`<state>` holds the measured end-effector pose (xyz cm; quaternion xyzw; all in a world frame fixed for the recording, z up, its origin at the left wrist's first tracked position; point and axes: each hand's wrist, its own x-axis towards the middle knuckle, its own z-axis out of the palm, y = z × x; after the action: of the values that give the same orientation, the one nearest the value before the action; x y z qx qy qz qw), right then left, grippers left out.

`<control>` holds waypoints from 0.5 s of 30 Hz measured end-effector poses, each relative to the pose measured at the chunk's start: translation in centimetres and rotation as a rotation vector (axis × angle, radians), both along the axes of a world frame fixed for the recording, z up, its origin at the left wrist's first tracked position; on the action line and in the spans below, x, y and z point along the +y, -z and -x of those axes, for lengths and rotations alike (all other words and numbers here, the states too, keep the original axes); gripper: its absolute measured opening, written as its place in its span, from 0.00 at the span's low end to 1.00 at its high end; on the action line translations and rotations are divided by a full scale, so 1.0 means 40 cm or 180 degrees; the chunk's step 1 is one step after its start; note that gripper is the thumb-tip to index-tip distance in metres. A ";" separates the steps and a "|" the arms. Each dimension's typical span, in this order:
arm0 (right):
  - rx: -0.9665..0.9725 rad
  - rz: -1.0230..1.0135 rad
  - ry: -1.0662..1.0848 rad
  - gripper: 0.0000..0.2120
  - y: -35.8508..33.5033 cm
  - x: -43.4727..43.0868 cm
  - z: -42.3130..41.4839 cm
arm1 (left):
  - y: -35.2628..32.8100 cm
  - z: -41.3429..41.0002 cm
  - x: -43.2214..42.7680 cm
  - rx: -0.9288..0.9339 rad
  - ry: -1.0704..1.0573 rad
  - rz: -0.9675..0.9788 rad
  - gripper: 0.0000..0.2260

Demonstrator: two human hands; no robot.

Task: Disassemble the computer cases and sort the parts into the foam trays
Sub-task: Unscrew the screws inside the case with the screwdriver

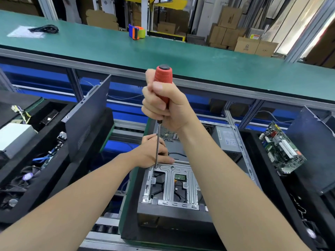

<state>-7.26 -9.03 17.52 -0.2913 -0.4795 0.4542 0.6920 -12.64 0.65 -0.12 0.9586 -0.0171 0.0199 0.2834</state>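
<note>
The long green bench runs across the back, and below it two black foam trays flank the work: the left tray holds a pale power box, cables and fans, while the right tray holds a green circuit board. A dark side panel leans upright against the left tray. Between the trays lies the open computer case, its power supply still seated at the far end and a silver drive cage at the near end. The right hand is fisted round the red handle of a screwdriver, fingers wrapped tight and thumb laid up the grip. The left hand rests on the cage's far edge with its fingers pressed together beside the shaft; whether they pinch the shaft cannot be told. The tip stands near upright at a screw in the cage's far left corner, so this looks like loosening the cage. The main risk is the tip camming out under a hard downward push — it would skid straight into the left fingers or onto the drive below. A tilted shaft could also chew the screw head, and a freed screw might drop into the case.
</note>
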 end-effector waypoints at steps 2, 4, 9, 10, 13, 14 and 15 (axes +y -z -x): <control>0.0242 -0.0148 -0.0558 0.16 0.018 0.006 -0.007 | 0.000 0.000 0.000 0.0002 -0.0004 -0.0006 0.29; 0.0302 -0.0200 -0.0657 0.16 0.031 0.014 -0.007 | 0.001 -0.001 0.001 -0.0028 -0.0021 -0.0038 0.29; 0.0073 -0.0095 0.0382 0.16 0.007 0.004 -0.011 | 0.004 0.000 0.002 -0.0008 -0.0024 -0.0021 0.27; -0.0058 -0.0062 0.0724 0.16 -0.001 -0.004 -0.013 | 0.004 0.000 0.002 0.0005 -0.0018 -0.0019 0.26; -0.0509 0.0007 0.1759 0.10 -0.018 -0.024 0.005 | 0.001 -0.001 0.001 0.0050 -0.0023 -0.0026 0.24; -0.0626 0.0050 0.2105 0.09 -0.020 -0.025 0.019 | 0.000 -0.001 0.001 0.0071 -0.0026 -0.0017 0.23; -0.0719 0.0109 0.2442 0.09 -0.020 -0.024 0.036 | -0.001 -0.001 0.000 0.0087 -0.0034 -0.0015 0.22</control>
<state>-8.70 -9.99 18.32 -0.5089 -0.4013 0.1358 0.7494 -12.60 0.67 -0.08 0.9596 -0.0081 0.0083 0.2812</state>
